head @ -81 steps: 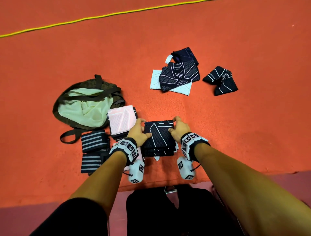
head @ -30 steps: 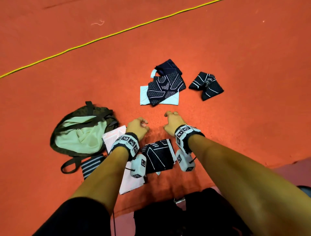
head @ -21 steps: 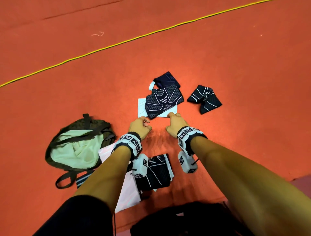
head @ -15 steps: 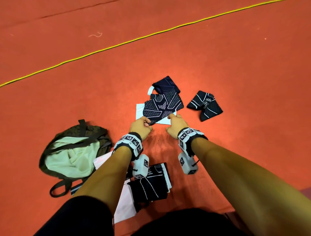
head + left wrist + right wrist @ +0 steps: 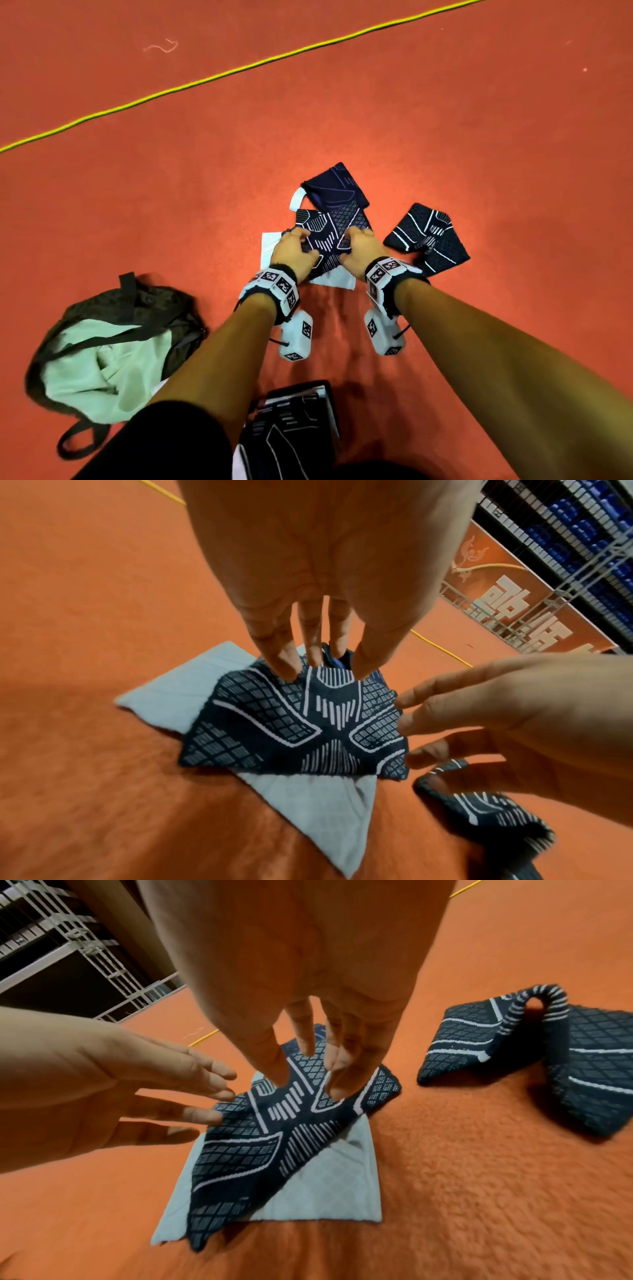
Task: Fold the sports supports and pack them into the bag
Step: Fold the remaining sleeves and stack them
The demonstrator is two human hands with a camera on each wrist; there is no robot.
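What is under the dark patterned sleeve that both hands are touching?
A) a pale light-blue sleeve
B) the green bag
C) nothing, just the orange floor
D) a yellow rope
A: the dark patterned sleeve lies across a pale light-blue sleeve, whose corners stick out beneath it on the orange floor, while the left hand and right hand touch the dark one.

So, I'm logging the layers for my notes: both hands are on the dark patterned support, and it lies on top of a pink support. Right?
Not quite. Both the left hand and right hand are on the dark patterned support, but the support beneath it is a pale grey-white support, not pink; the right wrist view shows it.
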